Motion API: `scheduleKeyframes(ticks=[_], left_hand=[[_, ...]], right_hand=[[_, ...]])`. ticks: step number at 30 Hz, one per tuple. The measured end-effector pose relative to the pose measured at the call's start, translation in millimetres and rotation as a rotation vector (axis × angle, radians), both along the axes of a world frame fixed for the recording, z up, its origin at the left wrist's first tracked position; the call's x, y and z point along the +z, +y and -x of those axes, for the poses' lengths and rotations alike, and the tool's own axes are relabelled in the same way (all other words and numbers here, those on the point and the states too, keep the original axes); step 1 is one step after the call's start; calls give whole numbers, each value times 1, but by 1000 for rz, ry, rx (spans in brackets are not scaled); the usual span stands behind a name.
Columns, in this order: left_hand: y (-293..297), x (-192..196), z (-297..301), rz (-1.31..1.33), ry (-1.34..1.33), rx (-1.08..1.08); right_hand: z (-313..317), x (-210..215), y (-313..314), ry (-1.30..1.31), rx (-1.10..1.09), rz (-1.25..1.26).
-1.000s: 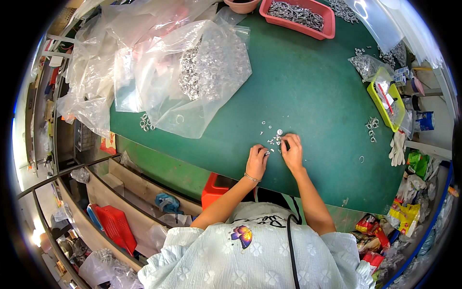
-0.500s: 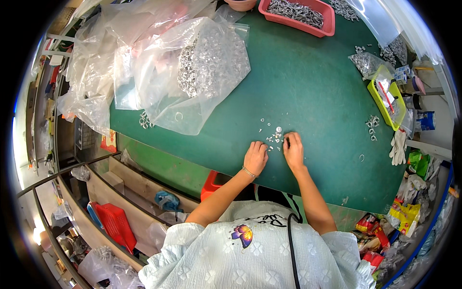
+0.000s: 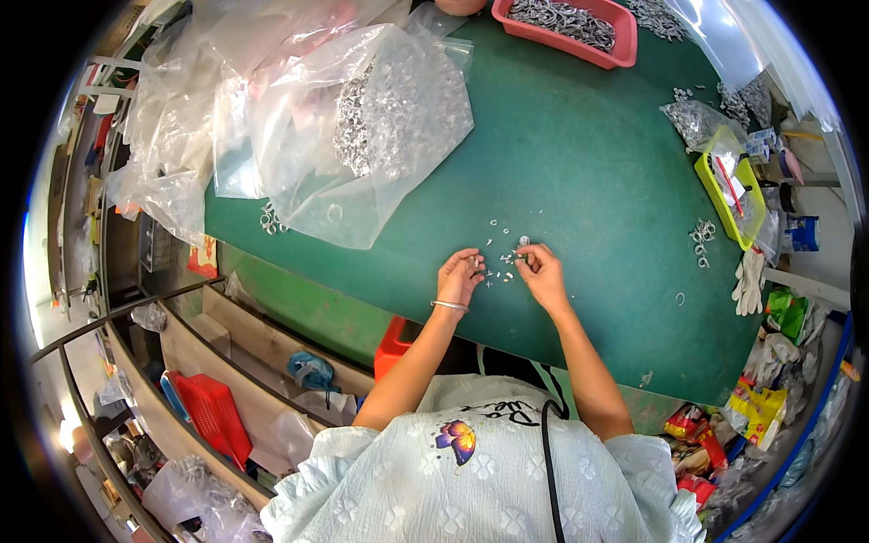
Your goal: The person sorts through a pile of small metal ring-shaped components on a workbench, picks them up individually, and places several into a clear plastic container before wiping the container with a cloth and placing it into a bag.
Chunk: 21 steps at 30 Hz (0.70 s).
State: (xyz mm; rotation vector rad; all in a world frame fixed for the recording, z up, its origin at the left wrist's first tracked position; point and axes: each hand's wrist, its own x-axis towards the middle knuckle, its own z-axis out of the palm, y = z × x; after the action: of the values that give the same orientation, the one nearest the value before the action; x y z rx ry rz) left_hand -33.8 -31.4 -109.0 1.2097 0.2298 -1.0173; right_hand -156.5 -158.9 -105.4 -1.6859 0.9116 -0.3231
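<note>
Pieces [image 3: 505, 260]: small loose parts, pale silver to white, with a slight shine. Shapes mixed, mostly short, irregular bits, too small for finer detail. Location: scattered on the green table [image 3: 579, 163], between the hands and just beyond them.

Disc [image 3: 524, 241]: one, round, pale, broader than the bits around it; near the right fingertips.

Small ring [image 3: 494, 222]: one, pale, at the far side of the scatter, apart from the bits.

Left hand [image 3: 460, 277]: at the left of the scatter, fingers curled, thumb toward forefinger. A pale speck shows at the tips; whether it is pinched cannot be told.

Right hand [image 3: 542, 271]: at the right of the scatter, fingers bent, tips down among the pieces. Whether they grip one cannot be told.

Bracelet [image 3: 450, 306]: silvery, on the left wrist.

Bag [image 3: 398, 118]: clear plastic, silvery contents, far left on the table.

Tray [image 3: 626, 45]: pink, filled with grey metal parts, far edge.

Basket [image 3: 720, 207]: yellow-green, right side; white gloves [image 3: 749, 282] near it.
</note>
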Motion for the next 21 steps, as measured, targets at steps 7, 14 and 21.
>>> scheduleKeyframes(ticks=[7, 14, 21], left_hand=[[6, -4, 9, -344, -1140, -513], [3, -13, 11, -315, -1065, -553], [13, -4, 3, 267, 51, -293]], right_hand=[[-12, -2, 9, 159, 186, 590], [6, 0, -9, -294, -183, -783], [38, -7, -15, -26, -168, -264]])
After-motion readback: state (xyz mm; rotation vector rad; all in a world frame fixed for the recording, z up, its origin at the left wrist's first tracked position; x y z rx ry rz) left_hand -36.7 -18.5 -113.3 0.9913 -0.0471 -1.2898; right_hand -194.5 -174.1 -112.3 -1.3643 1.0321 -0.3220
